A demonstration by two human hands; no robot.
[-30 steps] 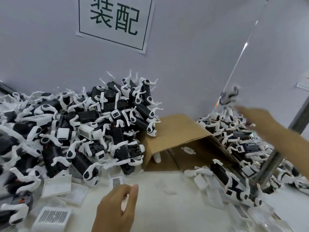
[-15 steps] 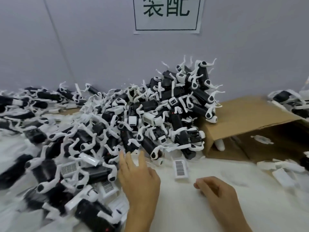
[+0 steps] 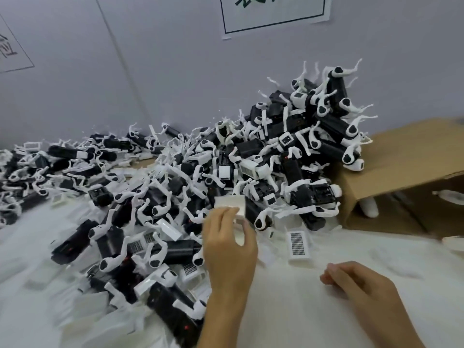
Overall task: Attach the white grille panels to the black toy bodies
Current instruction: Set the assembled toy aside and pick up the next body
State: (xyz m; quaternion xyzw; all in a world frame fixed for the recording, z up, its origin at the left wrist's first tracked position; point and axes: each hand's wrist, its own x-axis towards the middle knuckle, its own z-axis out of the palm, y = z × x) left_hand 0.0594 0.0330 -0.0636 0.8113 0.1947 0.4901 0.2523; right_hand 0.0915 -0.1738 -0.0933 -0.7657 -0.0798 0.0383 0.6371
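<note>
Left hand point(image 3: 229, 243) pinching a white grille panel point(image 3: 232, 205) by its near edge, thumb on the right and fingers on top, raised at the near foot of the pile of black toy bodies point(image 3: 276, 151). Right hand point(image 3: 361, 287) rests loosely curled on the white table point(image 3: 313, 310), holding nothing; a spare panel point(image 3: 298, 244) lies between the hands. The panel appears light, stiff thin plastic, probably best gripped by its rims, clear of the perforated face.

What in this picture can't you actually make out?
- Head view: the paper sign is cut off by the top edge; its characters are unreadable.
- The white panel in the left hand: fingers cover its lower part, and no grille shows.
- Right hand: curled fingers hide the palm.
- The cardboard box interior is shadowed.
- The toy bodies at left are motion-blurred.
</note>
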